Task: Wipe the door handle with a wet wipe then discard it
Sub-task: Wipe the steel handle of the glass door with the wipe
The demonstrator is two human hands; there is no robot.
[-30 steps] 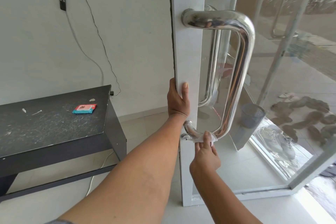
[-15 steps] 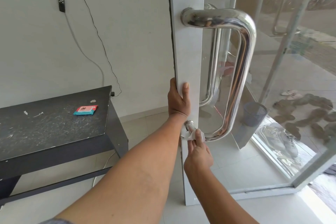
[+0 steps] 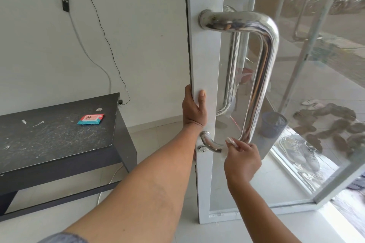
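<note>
A shiny steel D-shaped door handle is fixed to the white frame of a glass door. My left hand grips the frame's edge just above the handle's lower mount. My right hand pinches a white wet wipe against the lower bend of the handle. Most of the wipe is hidden by my fingers.
A black bench stands at the left with a red and teal wipe pack on it. Behind the glass a blue mesh bin sits on the floor, with shoes further right. A keyhole sits below the lower mount.
My right hand has slid the wipe to the right along the lower bend, away from the mount, which now shows bare. My left hand has stayed on the frame.
</note>
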